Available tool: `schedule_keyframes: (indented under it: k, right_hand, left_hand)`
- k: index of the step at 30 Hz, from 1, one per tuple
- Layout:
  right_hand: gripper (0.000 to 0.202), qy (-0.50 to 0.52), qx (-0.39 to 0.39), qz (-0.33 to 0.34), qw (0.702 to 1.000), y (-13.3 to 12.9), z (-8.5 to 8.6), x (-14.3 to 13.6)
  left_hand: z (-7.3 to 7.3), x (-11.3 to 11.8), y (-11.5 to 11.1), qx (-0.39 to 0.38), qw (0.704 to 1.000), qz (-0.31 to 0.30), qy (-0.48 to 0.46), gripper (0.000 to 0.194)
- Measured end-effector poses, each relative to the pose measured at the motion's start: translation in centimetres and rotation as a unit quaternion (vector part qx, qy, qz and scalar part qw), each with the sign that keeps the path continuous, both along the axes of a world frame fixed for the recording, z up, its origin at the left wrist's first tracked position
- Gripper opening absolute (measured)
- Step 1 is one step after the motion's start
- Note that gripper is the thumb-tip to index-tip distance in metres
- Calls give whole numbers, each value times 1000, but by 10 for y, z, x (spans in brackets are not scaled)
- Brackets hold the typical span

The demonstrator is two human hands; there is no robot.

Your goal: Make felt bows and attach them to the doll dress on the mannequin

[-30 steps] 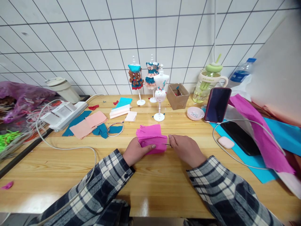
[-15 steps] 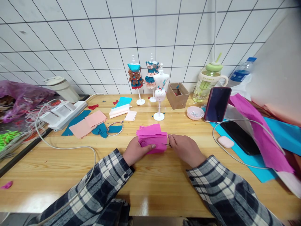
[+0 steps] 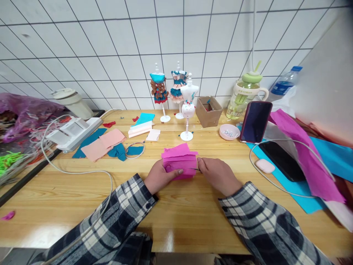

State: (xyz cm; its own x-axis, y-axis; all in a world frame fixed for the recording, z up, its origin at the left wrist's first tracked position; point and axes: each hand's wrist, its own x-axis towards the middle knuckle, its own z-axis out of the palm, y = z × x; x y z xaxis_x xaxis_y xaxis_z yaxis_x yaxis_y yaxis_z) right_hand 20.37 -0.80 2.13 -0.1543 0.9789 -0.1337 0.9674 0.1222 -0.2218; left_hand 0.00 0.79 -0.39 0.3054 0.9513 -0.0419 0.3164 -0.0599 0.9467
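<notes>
A piece of magenta crepe paper (image 3: pixel 180 163) lies over the wooden table in the middle, with folded layers. My left hand (image 3: pixel 162 176) grips its left side, thumb stretched across the front. On its right, my right hand (image 3: pixel 216 173) is closed round small scissors (image 3: pixel 198 169), whose thin blades reach into the paper's right edge; the handles are hidden in my fingers. Just behind the paper stands a bare white mini mannequin (image 3: pixel 189 92).
Two dressed mannequins (image 3: pixel 158 88) and a cardboard box (image 3: pixel 209 111) stand by the tiled wall. A pink bead dish (image 3: pixel 229 132) and upright phone (image 3: pixel 255 121) are at right. Paper pieces (image 3: pixel 103 144) and a power strip (image 3: pixel 75 134) lie at left.
The upper layer of the magenta paper has shifted slightly, and its top strip sticks out a little more at the right. Both hands stay almost in place.
</notes>
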Motion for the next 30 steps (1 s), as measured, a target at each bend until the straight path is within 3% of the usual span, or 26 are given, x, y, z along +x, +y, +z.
schedule_keyframes:
  k: [30]
  right_hand:
    - [51,-27,-15,-13,999,0,2,1]
  left_hand:
    - [1,0,1,12,1000,-5,23,51]
